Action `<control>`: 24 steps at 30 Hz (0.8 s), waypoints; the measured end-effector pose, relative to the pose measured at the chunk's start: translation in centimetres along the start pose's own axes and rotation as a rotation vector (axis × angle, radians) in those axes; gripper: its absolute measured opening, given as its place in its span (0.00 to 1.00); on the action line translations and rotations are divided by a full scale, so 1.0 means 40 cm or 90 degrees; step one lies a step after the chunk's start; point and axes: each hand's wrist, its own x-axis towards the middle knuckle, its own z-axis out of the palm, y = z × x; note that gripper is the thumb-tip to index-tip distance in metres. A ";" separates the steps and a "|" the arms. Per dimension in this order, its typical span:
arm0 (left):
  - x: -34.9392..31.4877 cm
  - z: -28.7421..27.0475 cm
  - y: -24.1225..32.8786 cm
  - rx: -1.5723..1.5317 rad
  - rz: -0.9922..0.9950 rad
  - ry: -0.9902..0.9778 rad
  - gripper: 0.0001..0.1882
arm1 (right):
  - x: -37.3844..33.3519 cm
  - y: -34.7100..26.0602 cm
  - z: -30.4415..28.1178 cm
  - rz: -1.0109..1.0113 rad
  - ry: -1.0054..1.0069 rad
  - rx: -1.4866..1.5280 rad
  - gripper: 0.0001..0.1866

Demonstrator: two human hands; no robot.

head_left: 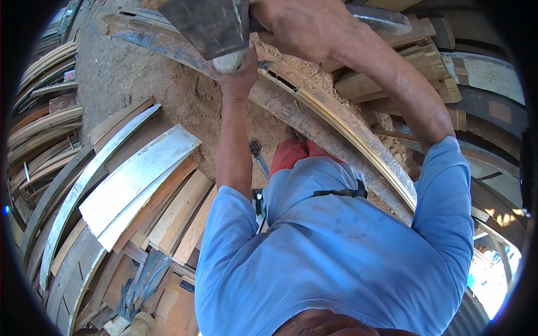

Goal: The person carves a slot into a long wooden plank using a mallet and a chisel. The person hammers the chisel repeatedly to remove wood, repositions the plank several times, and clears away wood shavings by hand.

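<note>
A dark, wedge-shaped metal head (207,25), like that of a hatchet, is at the top of the view. My right hand (300,28) is closed round its handle (384,19), whose grey end sticks out to the right. My left hand (238,78) is wrapped round an upright tool handle (230,61) with a pale, rounded butt; its lower part is hidden. The metal head overlaps this butt in view; I cannot tell whether they touch. Beneath both hands a long timber (280,106) runs from upper left to lower right, with a narrow slot in its upper edge.
Wood shavings and dust cover the ground (190,106). A white-painted board (140,179) and stacked planks (179,213) lie on the left. More boards (403,67) are piled on the right. A metal tool (258,157) lies near my legs.
</note>
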 end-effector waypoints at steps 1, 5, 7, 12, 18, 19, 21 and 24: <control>0.002 -0.019 -0.015 0.035 -0.032 -0.030 0.25 | 0.007 -0.013 -0.021 0.001 -0.008 0.004 0.08; 0.002 -0.005 0.005 0.053 -0.043 0.012 0.19 | 0.007 0.004 0.014 -0.034 0.002 0.033 0.09; 0.017 0.016 0.062 -0.107 0.013 0.073 0.08 | 0.014 -0.008 0.001 0.034 -0.080 -0.001 0.09; 0.070 -0.027 0.162 -0.096 0.055 0.017 0.06 | 0.000 -0.011 -0.021 0.059 -0.043 0.013 0.12; 0.109 -0.024 0.179 -0.049 0.078 0.078 0.10 | -0.026 0.029 -0.027 0.085 0.087 0.190 0.12; 0.115 -0.023 0.174 -0.019 0.090 0.087 0.10 | -0.028 0.029 -0.027 0.041 0.161 0.206 0.12; 0.120 -0.018 0.170 0.018 0.107 0.086 0.10 | -0.039 0.034 -0.030 0.085 0.139 0.239 0.12; 0.126 -0.007 0.171 0.042 0.108 0.074 0.11 | -0.052 0.038 -0.039 0.154 0.117 0.278 0.12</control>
